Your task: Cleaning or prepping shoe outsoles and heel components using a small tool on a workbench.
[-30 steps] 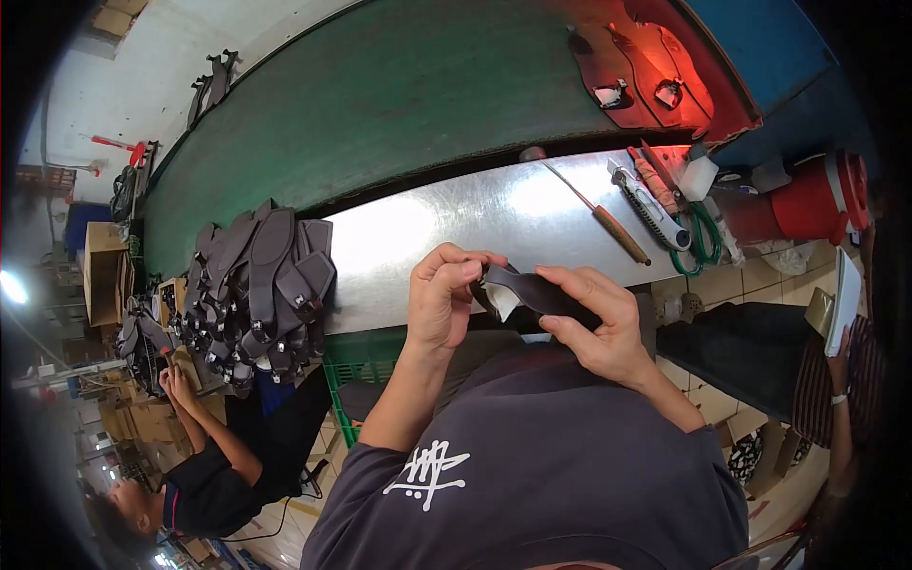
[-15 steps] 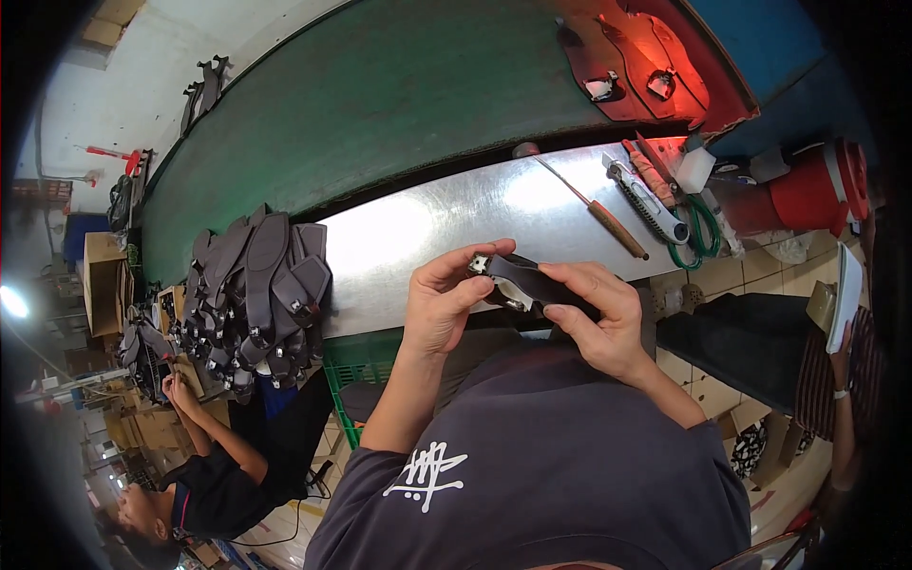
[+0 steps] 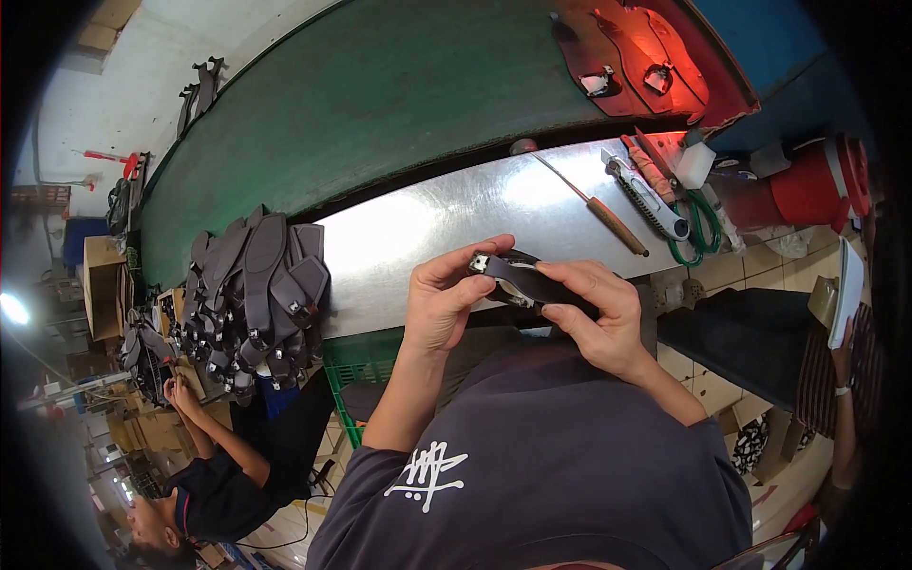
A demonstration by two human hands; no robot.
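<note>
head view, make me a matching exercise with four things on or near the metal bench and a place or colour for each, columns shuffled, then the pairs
Things:
1. dark strap with a metal buckle
2. pile of dark straps
3. tool with a wooden handle
4. red bucket

Places or colours:
A. heaped at the left end of the metal bench
B. standing off the right end of the bench
C. held between the left hand and right hand
D. lying slantwise on the bench, toward its right end

Pairs: 1-C, 2-A, 3-D, 4-B
</note>
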